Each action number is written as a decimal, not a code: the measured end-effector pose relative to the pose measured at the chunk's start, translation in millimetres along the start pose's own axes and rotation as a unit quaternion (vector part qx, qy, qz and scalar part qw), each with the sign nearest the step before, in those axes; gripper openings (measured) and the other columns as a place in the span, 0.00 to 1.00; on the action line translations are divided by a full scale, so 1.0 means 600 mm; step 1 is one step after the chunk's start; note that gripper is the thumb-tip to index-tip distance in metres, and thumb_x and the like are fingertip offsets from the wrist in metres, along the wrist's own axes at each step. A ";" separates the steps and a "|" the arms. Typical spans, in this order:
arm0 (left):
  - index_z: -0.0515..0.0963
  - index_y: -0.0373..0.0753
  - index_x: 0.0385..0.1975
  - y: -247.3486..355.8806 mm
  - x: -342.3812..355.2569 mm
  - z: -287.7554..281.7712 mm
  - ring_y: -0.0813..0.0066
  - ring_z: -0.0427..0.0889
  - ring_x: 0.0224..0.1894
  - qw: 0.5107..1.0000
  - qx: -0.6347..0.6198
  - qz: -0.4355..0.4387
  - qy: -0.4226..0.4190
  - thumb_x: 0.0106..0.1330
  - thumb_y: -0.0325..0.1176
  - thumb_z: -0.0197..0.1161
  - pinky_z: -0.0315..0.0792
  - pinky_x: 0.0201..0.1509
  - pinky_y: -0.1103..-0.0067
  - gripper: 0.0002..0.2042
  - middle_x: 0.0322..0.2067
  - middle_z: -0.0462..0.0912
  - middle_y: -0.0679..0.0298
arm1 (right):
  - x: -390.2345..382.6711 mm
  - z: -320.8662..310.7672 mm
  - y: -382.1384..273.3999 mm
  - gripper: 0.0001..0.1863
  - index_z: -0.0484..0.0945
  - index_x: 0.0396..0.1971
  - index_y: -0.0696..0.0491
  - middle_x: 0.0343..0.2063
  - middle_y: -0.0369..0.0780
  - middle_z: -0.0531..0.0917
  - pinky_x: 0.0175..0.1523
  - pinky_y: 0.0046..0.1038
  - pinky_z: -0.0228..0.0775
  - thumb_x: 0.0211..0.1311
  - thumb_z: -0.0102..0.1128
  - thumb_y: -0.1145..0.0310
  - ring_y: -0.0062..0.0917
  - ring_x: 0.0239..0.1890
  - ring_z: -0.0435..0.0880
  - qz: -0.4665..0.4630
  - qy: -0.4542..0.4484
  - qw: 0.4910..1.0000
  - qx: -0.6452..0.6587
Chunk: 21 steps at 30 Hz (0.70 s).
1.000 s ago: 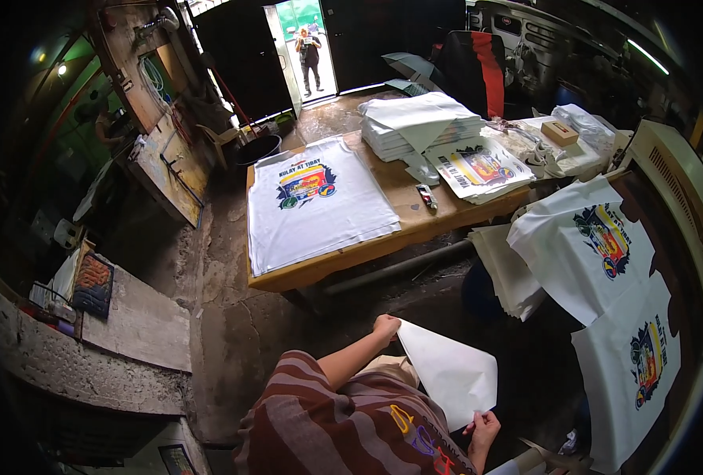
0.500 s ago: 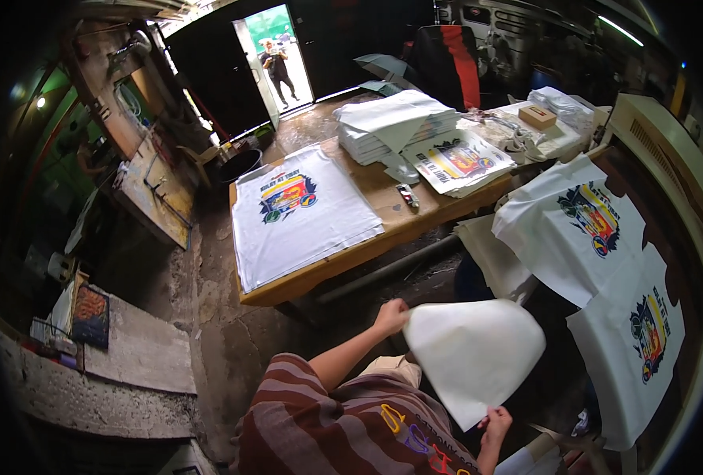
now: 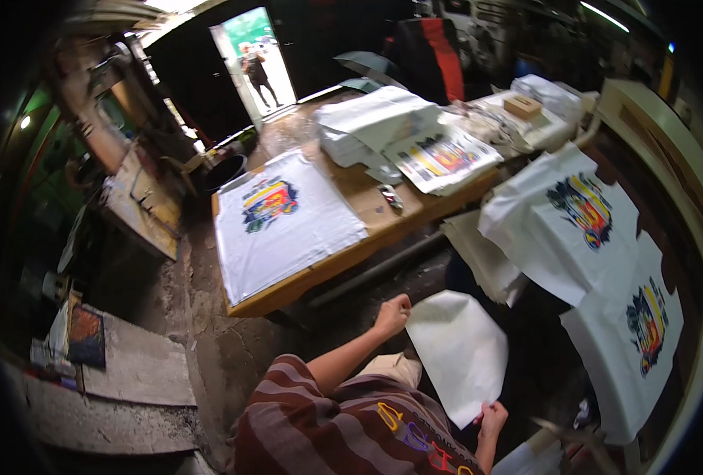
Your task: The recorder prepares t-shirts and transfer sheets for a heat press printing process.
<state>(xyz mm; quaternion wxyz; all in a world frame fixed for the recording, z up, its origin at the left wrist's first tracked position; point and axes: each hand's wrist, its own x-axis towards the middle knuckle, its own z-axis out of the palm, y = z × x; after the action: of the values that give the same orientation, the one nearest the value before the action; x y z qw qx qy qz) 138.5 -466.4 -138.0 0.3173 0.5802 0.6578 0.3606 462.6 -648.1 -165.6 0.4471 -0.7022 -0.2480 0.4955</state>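
Observation:
A blank white sheet of paper hangs bowed between my hands, in front of my body and off the table. My left hand is closed on its upper left corner. Lower down, the fingers of my right hand pinch its bottom corner. Ahead of me, white printed shirt pieces lie flat in a stack on the wooden table. To my right, another printed shirt piece and a second printed piece drape over a dark surface.
Printed sheets and a tall white stack occupy the table's far side, near a small box. Beige sheets hang beside the table's right end. A person stands in the bright doorway. Concrete slabs lie at left.
The paper's bulging right side has swung inward and the sheet looks narrower. Both hands keep their hold. The view has shifted, so the table appears slightly farther left.

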 end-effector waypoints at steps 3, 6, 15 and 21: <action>0.72 0.35 0.24 0.018 0.018 -0.006 0.61 0.77 0.26 0.999 -0.015 -0.032 -0.002 0.47 0.24 0.55 0.69 0.30 0.73 0.04 0.21 0.76 0.52 | 0.014 0.014 -0.035 0.06 0.69 0.16 0.59 0.08 0.36 0.68 0.10 0.20 0.60 0.50 0.50 0.79 0.19 0.07 0.66 -0.010 0.014 1.000 0.017; 0.71 0.36 0.24 0.000 0.036 0.003 0.75 0.74 0.17 0.992 -0.056 -0.110 -0.011 0.51 0.25 0.57 0.66 0.20 0.78 0.03 0.14 0.72 0.61 | 0.049 0.031 -0.039 0.07 0.68 0.17 0.59 0.08 0.36 0.69 0.11 0.19 0.59 0.53 0.50 0.79 0.17 0.07 0.67 -0.012 0.017 1.000 0.019; 0.70 0.36 0.24 0.043 0.270 0.099 0.79 0.70 0.13 0.991 -0.117 -0.055 -0.017 0.52 0.24 0.56 0.64 0.16 0.80 0.02 0.13 0.71 0.65 | 0.220 0.075 -0.122 0.08 0.68 0.17 0.58 0.08 0.36 0.69 0.10 0.20 0.61 0.54 0.51 0.77 0.18 0.07 0.68 -0.050 0.073 0.995 0.046; 0.71 0.35 0.23 0.016 0.486 0.197 0.73 0.74 0.20 0.996 -0.064 -0.063 -0.005 0.51 0.25 0.56 0.67 0.26 0.77 0.02 0.15 0.73 0.58 | 0.445 0.149 -0.185 0.06 0.69 0.19 0.60 0.08 0.37 0.70 0.10 0.22 0.60 0.52 0.53 0.78 0.21 0.08 0.70 -0.071 0.106 0.992 -0.015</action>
<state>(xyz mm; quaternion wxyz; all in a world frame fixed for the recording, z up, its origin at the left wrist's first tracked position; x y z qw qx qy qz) 206.0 -164.1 -193.5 0.3792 0.5178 0.6670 0.3784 494.1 -349.6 -205.0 0.4941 -0.7382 -0.2559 0.3814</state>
